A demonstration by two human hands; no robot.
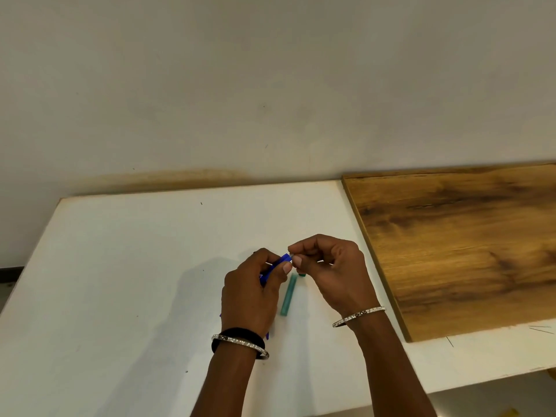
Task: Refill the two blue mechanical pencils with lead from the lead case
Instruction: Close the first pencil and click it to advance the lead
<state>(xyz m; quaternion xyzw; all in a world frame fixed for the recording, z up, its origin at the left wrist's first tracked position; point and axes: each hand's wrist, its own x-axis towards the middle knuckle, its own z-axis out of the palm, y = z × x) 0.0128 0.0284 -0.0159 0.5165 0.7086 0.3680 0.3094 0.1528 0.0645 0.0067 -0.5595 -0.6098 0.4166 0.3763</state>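
Observation:
My left hand point(254, 291) grips a blue mechanical pencil point(278, 264) above the white table, its top end pointing up and right. My right hand point(328, 267) pinches at that top end with thumb and forefinger; whatever it holds is too small to make out. The teal lead case point(288, 294) lies on the table just below and between my hands, with a small teal piece point(302, 275) at its far end. A sliver of blue point(267, 334) shows beside my left wrist, possibly the second pencil, mostly hidden under my hand.
The white table point(135, 266) stretches left and toward me. A wooden board point(466, 245) lies on its right part, close to my right hand. A pale wall stands behind the table's far edge. Thin dark strands point(541, 328) lie near the board's front corner.

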